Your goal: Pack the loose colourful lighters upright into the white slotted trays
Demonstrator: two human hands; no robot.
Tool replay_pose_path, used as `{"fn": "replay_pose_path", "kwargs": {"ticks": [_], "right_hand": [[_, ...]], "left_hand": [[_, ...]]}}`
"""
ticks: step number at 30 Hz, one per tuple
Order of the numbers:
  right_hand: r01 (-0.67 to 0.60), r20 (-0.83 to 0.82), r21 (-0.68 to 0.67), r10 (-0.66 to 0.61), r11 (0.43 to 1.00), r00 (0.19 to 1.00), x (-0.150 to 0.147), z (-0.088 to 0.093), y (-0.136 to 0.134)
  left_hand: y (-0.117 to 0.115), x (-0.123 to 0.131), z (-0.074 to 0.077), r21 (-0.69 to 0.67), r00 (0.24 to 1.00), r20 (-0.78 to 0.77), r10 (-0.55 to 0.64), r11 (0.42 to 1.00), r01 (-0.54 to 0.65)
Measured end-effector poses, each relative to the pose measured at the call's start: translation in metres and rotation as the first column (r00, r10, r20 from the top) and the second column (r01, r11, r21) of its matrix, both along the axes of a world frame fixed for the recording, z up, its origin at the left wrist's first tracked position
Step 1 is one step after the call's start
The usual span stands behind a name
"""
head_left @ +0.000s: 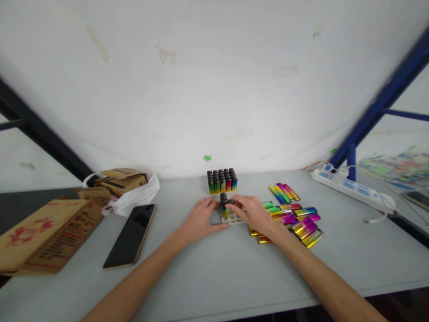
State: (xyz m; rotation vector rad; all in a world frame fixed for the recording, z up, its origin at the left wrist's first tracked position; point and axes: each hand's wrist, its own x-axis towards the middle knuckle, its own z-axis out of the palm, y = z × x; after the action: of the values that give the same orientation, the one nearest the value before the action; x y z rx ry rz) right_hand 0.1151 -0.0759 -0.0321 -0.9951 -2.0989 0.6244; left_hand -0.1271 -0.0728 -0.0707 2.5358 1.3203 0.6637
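Head: hands (201, 220) forward, right on lighter (229, 205)

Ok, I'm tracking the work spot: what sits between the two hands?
A white tray holding a few upright lighters, between left hand and right hand; head view.

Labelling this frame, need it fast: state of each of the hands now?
Left hand: open, palm down, fingertips at the small white plastic tray, holding nothing.
Right hand: closed on a dark-capped multicoloured plastic lighter standing in that tray.
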Motion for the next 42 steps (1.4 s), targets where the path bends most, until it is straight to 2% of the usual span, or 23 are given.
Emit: {"fn": "replay_pose_path", "kwargs": {"ticks": [4,9,14,18,20,23,28,31,34,37,39,42], "right_hand": [[-0.08,0.14,0.016,0.077,0.997,0.987,-0.003,-0.003,0.001],[0.014,0.3,0.094,-0.042,0.996,0.953,-0.001,0.004,0.001],[0.063,0.18,-0.007,-0.061,0.998,0.982,0.042,0.031,0.001],[0.045,0.172,-0.129,-0.022,0.991,0.985,0.086,0.042,-0.018],[0.051,0.235,-0.16,-0.012,0.986,0.972,0.102,0.038,-0.035],[0.051,0.333,-0.137,-0.003,0.989,0.943,0.117,0.022,-0.058],[0.049,0.354,-0.054,-0.027,0.997,0.935,0.123,0.0,-0.081],[0.066,0.313,-0.045,-0.048,0.997,0.949,0.123,0.001,-0.085],[0.169,0.228,-0.091,-0.145,0.981,0.963,0.124,0.004,-0.078],[0.284,0.089,-0.109,-0.275,0.953,0.957,0.122,0.005,-0.057],[0.312,-0.07,-0.139,-0.323,0.94,0.944,0.119,0.004,-0.037],[0.326,-0.282,-0.209,-0.376,0.922,0.882,0.107,0.008,-0.005]], "left_hand": [[0.0,0.0,0.0,-0.007,1.0,0.006,-0.002,1.0,0.002],[0.0,-0.001,0.002,-0.02,1.0,0.015,-0.02,1.0,0.02],[0.001,-0.002,0.001,-0.026,1.0,0.026,-0.006,1.0,0.006],[0.002,-0.002,0.0,-0.023,1.0,0.026,-0.008,1.0,0.009],[0.002,-0.002,-0.001,-0.027,1.0,0.025,-0.004,1.0,0.005],[0.003,-0.002,-0.002,-0.022,1.0,0.029,-0.005,1.0,0.005],[0.004,-0.002,-0.003,-0.004,0.999,0.034,-0.008,1.0,0.008],[0.004,-0.002,-0.002,-0.009,1.0,0.026,-0.013,1.0,0.013],[0.004,-0.002,-0.001,-0.015,1.0,0.016,-0.013,1.0,0.014],[0.004,-0.002,-0.001,-0.006,0.999,0.031,-0.011,1.0,0.012],[0.003,-0.002,-0.001,-0.001,0.999,0.045,-0.018,1.0,0.018],[0.003,-0.003,-0.001,-0.01,0.999,0.048,-0.017,1.0,0.018]]}}
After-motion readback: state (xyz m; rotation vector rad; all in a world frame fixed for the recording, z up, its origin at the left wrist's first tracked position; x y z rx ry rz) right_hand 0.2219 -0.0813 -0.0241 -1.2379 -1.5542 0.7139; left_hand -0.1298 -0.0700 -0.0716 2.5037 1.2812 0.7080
